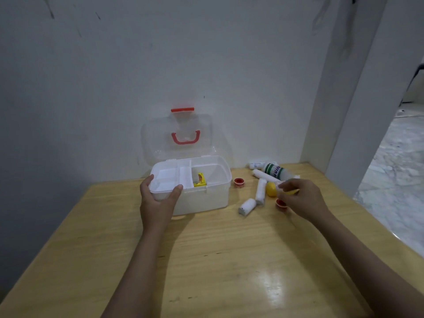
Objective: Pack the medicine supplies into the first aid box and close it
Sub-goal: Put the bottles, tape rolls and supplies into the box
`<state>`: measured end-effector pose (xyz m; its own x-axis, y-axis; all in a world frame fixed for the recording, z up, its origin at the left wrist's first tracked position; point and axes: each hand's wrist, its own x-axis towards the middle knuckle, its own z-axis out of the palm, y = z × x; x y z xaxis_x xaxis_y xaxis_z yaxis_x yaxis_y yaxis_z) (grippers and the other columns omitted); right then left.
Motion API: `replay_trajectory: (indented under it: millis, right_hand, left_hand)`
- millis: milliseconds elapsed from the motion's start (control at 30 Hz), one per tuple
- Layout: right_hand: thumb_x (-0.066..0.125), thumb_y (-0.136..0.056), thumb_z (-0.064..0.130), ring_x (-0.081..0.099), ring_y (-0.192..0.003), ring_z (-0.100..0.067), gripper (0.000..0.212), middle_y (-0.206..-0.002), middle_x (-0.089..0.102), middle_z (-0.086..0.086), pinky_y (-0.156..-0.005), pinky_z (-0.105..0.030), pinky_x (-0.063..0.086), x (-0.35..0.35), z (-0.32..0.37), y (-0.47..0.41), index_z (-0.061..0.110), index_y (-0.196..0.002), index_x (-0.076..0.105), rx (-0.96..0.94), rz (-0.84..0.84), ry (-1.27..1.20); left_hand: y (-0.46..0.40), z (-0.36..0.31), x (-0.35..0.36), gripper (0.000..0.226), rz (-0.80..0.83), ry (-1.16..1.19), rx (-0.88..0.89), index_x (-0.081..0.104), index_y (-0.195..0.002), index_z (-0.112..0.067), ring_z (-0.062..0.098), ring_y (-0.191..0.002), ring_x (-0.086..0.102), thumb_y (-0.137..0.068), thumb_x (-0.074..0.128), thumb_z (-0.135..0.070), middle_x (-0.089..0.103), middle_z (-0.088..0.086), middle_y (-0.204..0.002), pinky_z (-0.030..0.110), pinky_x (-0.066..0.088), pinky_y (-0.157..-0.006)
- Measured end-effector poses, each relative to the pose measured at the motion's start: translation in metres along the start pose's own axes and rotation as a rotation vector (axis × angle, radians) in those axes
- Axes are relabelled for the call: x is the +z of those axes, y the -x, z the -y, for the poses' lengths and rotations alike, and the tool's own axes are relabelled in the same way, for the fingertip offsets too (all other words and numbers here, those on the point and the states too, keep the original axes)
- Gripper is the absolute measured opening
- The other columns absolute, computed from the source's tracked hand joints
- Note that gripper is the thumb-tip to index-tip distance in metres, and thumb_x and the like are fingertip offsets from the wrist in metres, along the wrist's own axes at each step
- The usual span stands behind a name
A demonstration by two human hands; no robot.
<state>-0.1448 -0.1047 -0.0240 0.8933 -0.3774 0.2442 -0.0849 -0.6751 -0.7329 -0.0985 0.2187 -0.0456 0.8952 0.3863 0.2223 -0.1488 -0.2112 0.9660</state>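
The white first aid box [206, 198] stands open on the wooden table, its clear lid [177, 136] with red handle leaning back against the wall. A white tray insert [168, 177] fills its left half; a yellow packet [200, 180] lies in the right half. My left hand [158, 203] grips the box's front left corner. My right hand [300, 198] pinches a small yellow item [292, 191] above the loose supplies. White bandage rolls [247, 206] [261, 191], a yellow round thing [270, 189], two red tape rolls [238, 181] [281, 204] and a white bottle with green print [274, 171] lie right of the box.
The table [218, 260] is pushed against a white wall at the back. Its right edge runs diagonally, with a marble floor [394, 180] beyond. A small white roll [257, 165] lies near the wall behind the bottle.
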Motion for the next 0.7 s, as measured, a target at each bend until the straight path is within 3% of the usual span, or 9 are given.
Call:
replay_trajectory:
  millis: [100,267,433,567,700]
  right_hand:
    - [0.077,-0.071,0.027,0.054,-0.080,-0.013,0.029,-0.095,0.062,0.002,-0.072,-0.028,0.040,0.000,-0.017,0.011,0.021,-0.099,0.070,0.003,0.050,0.119]
    - [0.071,-0.073,0.027,0.058,-0.075,-0.013,0.015,-0.087,0.066,0.003,-0.063,-0.031,0.046,0.014,-0.028,0.014,0.019,-0.084,0.065,-0.078,0.048,0.191]
    - [0.064,-0.077,0.022,0.057,-0.069,-0.006,0.005,-0.077,0.063,0.007,-0.056,-0.024,0.041,0.026,-0.012,0.010,0.022,-0.076,0.059,-0.180,-0.016,0.068]
    - [0.065,-0.076,0.018,0.060,-0.075,-0.015,0.023,-0.084,0.063,0.001,-0.062,-0.033,0.049,0.036,0.016,-0.012,0.017,-0.097,0.056,-0.221,0.017,0.006]
    - [0.064,-0.073,0.018,0.057,-0.088,-0.020,0.049,-0.103,0.062,-0.007,-0.071,-0.035,0.050,0.056,0.033,-0.042,0.016,-0.120,0.048,-0.201,0.224,0.191]
  left_hand:
    - [0.002,0.001,0.000,0.073,-0.002,0.003,-0.002,0.036,-0.131,-0.035,0.023,-0.122,0.046,-0.071,0.077,-0.039,0.045,0.000,-0.138,0.035,0.044,-0.093]
    - [0.003,0.000,0.003,0.074,0.002,0.004,-0.003,0.036,-0.132,-0.035,0.022,-0.118,0.047,-0.071,0.077,-0.039,0.044,0.000,-0.138,0.039,0.047,-0.093]
    - [0.005,0.001,0.004,0.074,0.003,-0.006,0.000,0.036,-0.132,-0.035,0.024,-0.120,0.047,-0.071,0.077,-0.039,0.045,0.002,-0.138,0.036,0.046,-0.091]
    - [0.003,0.003,0.004,0.074,0.009,-0.010,0.008,0.035,-0.131,-0.037,0.025,-0.120,0.048,-0.070,0.077,-0.041,0.045,0.001,-0.138,0.043,0.048,-0.094]
    - [0.002,0.005,0.005,0.074,0.021,-0.014,0.006,0.035,-0.130,-0.039,0.026,-0.121,0.047,-0.070,0.077,-0.043,0.044,0.001,-0.138,0.048,0.048,-0.095]
